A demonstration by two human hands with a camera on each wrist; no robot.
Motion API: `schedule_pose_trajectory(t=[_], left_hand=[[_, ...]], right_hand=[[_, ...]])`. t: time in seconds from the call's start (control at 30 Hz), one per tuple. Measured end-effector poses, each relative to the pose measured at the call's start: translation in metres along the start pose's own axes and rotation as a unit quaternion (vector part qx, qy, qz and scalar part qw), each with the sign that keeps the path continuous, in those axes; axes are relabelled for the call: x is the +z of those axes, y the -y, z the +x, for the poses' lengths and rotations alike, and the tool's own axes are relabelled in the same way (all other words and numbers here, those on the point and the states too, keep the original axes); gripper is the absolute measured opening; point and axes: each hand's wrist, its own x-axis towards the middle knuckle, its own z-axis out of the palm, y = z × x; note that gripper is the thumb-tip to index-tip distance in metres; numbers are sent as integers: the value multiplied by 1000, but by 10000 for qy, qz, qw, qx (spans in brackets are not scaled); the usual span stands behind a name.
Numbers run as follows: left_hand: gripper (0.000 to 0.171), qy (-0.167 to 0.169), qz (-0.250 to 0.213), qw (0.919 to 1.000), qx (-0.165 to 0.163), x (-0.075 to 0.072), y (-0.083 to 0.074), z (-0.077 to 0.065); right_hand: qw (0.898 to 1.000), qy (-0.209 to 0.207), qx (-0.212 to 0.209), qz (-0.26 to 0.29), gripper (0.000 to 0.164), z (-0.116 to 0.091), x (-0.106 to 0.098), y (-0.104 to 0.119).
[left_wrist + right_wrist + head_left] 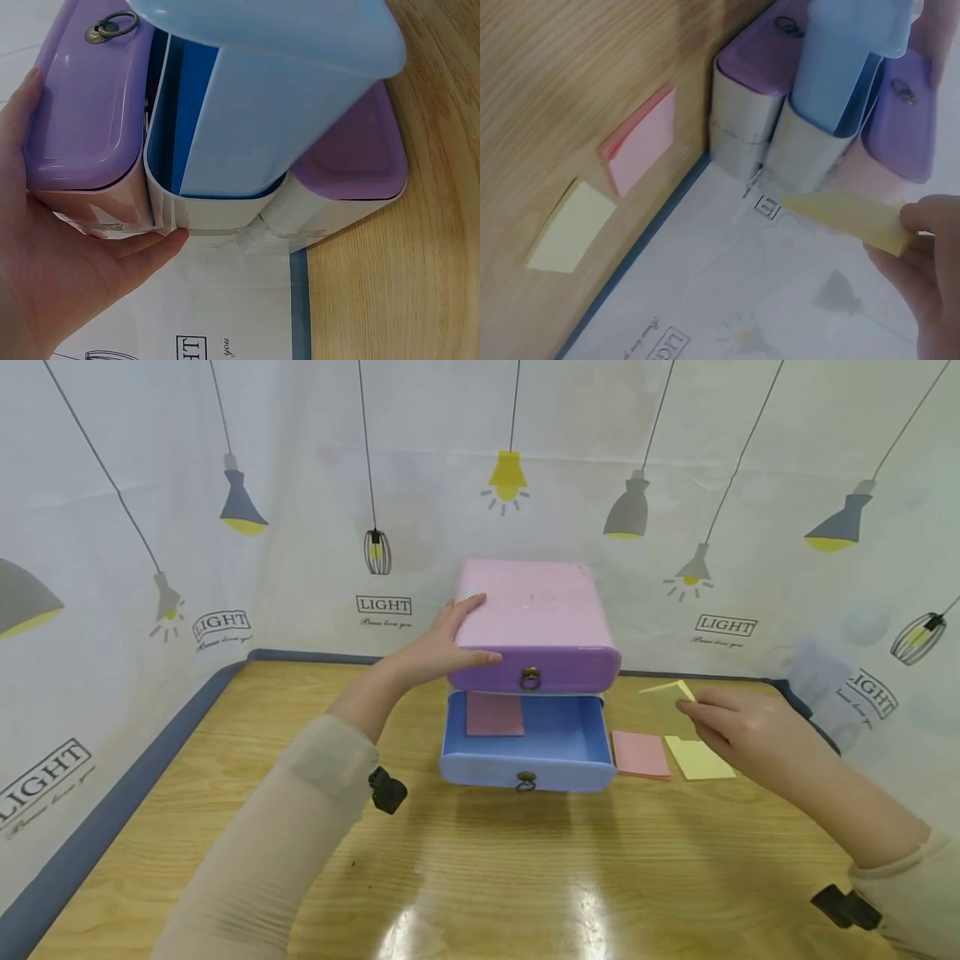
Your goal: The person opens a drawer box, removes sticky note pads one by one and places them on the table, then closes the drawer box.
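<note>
A small stacked drawer unit (528, 602) with a pink top stands at the table's back. Against its upper left corner rests my left hand (438, 647), thumb along the purple drawer front (555, 670) and fingers spread over the top and side. Below, the light blue drawer (487, 768) is pulled out, with a pink sticky note (495, 717) inside toward the left. To the right of the unit, my right hand (738, 727) pinches a yellow sticky note (663, 706) between thumb and fingers, raised above the table.
A pink sticky note pad (640, 754) and a yellow sticky note pad (705, 760) lie on the wooden table (487, 877), right of the drawers. Another purple drawer (356, 150) sits closed under the blue one. Behind hangs a white cloth (435, 468) printed with lamps.
</note>
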Motion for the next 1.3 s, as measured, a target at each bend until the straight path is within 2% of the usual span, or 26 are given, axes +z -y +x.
schedule_pose_trajectory(t=[0.13,0.23,0.33,0.4,0.47,0.53,0.57,0.7,0.8,0.9,0.97,1.0,1.03,1.1,1.13,1.2,1.23,1.3], left_hand=[[100,-6,5,10000,12,0,1,0],[100,-4,34,10000,23,0,0,0],[100,-7,37,10000,34,0,0,1],[99,-11,27,10000,30,0,0,1],[99,-15,20,10000,35,-1,0,1],[100,-9,13,10000,36,-1,0,1],[100,-12,12,10000,39,-1,-1,0],[100,-25,-8,10000,56,-2,-1,-1],[100,-47,28,10000,46,-1,0,-1],[100,-52,73,9999,53,0,1,1],[100,-47,96,9999,63,0,1,1],[100,-47,95,9999,70,0,1,1],[100,-44,89,9999,66,1,1,1],[100,-46,71,9999,65,1,1,1],[100,-47,69,9999,59,1,1,1],[100,-51,53,10000,58,1,1,1],[100,-52,47,10000,62,1,2,1],[100,-54,45,9999,83,1,2,1]], right_hand=[[9989,350,278,153,42,-14,0,-6],[9967,688,377,217,39,-25,2,-11],[9946,949,391,159,31,-34,3,-17],[9915,1182,536,79,26,-40,3,-20],[9876,1403,703,10,30,-45,1,-23],[9840,1564,849,-65,21,-50,0,-25],[9828,1607,908,-104,25,-53,-1,-26],[9874,1275,876,-321,74,-61,1,-33],[9853,1238,1050,-529,77,-69,1,-37],[9758,1546,1364,-721,85,-79,-2,-42],[9693,1732,1529,-839,67,-86,-4,-46],[9678,1758,1570,-884,68,-90,-4,-48],[9674,1756,1599,-880,55,-94,-4,-50],[9679,1709,1592,-924,55,-101,-3,-56],[9668,1728,1624,-954,39,-104,-3,-58],[9645,1765,1673,-1027,32,-110,-3,-64],[9626,1818,1724,-1030,17,-112,-3,-66],[9586,1901,1843,-1045,12,-117,-3,-71]])
